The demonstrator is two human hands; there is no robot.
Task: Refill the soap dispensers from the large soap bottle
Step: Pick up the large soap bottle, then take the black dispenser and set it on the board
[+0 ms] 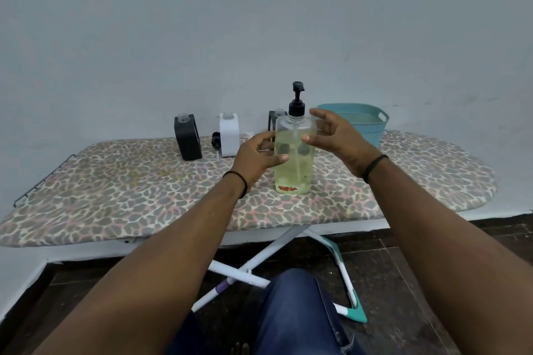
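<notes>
The large soap bottle, clear with yellowish soap and a black pump, stands upright in the middle of the ironing board. My left hand curls round its left side, thumb across the front. My right hand is at the bottle's upper right, fingers spread, thumb tip touching the bottle. Along the wall stand a black dispenser and a white dispenser, both without pumps. A second dark dispenser is mostly hidden behind the bottle. A loose black pump lies between the first two.
A teal plastic basket sits at the back right of the board, just behind my right hand. The board has a leopard-print cover and stands against a grey wall. Its white crossed legs and my knee in blue jeans are below.
</notes>
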